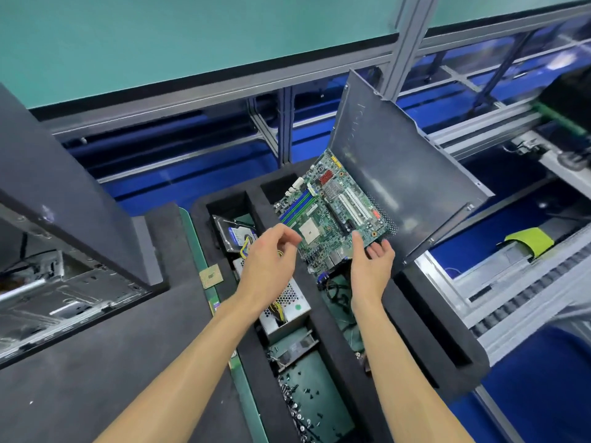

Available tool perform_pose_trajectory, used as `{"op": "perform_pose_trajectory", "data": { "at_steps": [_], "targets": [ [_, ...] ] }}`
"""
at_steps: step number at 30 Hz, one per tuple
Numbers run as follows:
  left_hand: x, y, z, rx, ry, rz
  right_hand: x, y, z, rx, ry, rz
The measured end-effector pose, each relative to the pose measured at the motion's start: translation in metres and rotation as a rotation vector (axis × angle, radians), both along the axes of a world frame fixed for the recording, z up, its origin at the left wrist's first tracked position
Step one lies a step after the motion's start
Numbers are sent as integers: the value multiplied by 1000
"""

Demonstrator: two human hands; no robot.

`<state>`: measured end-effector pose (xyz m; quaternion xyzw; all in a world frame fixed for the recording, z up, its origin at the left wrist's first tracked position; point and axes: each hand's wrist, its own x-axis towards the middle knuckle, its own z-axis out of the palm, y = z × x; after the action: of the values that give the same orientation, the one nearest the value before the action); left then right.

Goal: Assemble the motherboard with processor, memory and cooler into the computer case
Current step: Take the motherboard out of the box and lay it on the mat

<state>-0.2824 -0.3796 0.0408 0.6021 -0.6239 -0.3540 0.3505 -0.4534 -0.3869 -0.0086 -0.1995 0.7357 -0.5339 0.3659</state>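
Both forearms run up from the bottom edge toward the foam tray [425, 318]. My right hand [372, 266] pinches the motherboard [332, 212] at its near right corner, thumb on top, fingers beneath, holding it tilted above the tray's slot and against a grey side panel [399, 161]. My left hand [271, 260] hovers loosely curled beside the board's left edge, holding nothing. I judge this the fetching step: socket and memory slots look bare. Next I need a left-hand grip, then carry it toward the open case [64, 292] at left, with the loose processor [211, 275] waiting nearby.
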Motion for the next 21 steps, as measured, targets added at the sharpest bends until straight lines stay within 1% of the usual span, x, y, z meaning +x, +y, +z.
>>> {"op": "perform_pose_trajectory", "data": {
  "at_steps": [4, 8, 12, 15, 21],
  "targets": [
    [-6, -13, -4, 47, 46, 5, -1, -22, -3, 38, -83, 24],
    [-7, -21, -8, 64, 59, 5, -2, -35, -14, 20, -119, -5],
    [-6, -27, -13, 85, 62, 4, -7, -37, -23, -43, -152, 27],
    [-6, -26, -17, 109, 67, -1, 2, -43, -19, -144, -95, 51],
    [-4, -22, -13, 117, 68, -8, 18, -52, -17, -280, -12, -118]
  ]
}}
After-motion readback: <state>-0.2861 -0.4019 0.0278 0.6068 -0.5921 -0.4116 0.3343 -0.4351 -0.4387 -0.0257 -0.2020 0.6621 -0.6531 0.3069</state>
